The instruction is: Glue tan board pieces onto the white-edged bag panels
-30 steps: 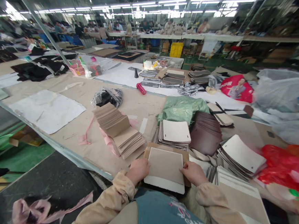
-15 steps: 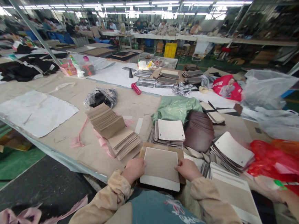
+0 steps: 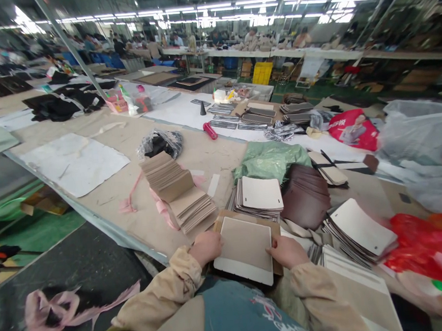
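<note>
In front of my body lies a beige panel with a white border [image 3: 243,243], on top of a brown cardboard piece [image 3: 275,227]. My left hand [image 3: 207,246] is closed at its left edge, and my right hand [image 3: 288,251] pinches its right edge. The fingertips partly hide the edges. Just beyond my left hand, a folded stack of beige sheets [image 3: 196,208] rests on the table. Behind the panel stands a stack of cream pieces with small slots [image 3: 262,193]. Dark brown pieces [image 3: 305,197] lie fanned out to the right of that stack.
A green plastic bag [image 3: 268,157] sits behind the stacks. To the right are more cream pieces [image 3: 361,228], larger beige panels [image 3: 364,289] and a red plastic bag [image 3: 422,244]. Another person's arm [image 3: 432,291] reaches in at lower right. Pink ribbon [image 3: 51,321] lies on a black surface at left.
The whole view has shifted, so the table and stacks appear a little further right. Both hands keep their places at the panel's two sides.
</note>
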A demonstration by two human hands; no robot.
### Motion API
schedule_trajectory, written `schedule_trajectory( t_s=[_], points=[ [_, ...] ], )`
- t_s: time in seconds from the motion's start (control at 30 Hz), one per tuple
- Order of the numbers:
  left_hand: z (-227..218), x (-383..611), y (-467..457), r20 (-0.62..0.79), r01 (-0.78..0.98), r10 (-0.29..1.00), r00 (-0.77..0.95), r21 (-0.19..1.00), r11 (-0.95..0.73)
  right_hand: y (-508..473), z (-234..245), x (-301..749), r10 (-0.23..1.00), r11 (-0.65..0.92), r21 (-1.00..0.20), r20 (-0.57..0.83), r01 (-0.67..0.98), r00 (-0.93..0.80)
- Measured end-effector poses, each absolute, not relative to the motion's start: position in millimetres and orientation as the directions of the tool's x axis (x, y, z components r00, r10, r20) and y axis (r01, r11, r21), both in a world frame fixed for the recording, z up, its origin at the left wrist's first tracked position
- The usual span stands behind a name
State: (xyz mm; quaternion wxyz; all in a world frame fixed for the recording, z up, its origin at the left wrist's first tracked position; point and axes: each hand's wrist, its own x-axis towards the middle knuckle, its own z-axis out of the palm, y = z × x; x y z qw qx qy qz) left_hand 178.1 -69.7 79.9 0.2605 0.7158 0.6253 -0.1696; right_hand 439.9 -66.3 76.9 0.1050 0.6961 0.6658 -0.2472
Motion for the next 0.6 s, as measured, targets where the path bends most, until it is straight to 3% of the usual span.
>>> schedule_trajectory(
  t_s=[0.17,0.3,0.47,0.6],
  points=[
    [81,178,-68,-0.581,0.985,0.799,0.155,0.148,-0.083,-72,80,440,0.904,-0.084,-0.169,-0.427,0.982,0.004],
    [83,177,-65,-0.597,0.986,0.787,0.157,0.142,-0.088,-81,84,432,0.956,-0.008,-0.207,-0.289,0.978,-0.053],
    [80,178,-63,-0.605,0.984,0.776,0.177,0.117,-0.133,-96,83,401,0.950,0.262,-0.303,-0.088,0.916,-0.300],
    [76,178,-58,-0.594,0.974,0.773,0.224,0.099,-0.206,-99,67,371,0.814,0.552,-0.360,0.038,0.752,-0.579]
  ],
)
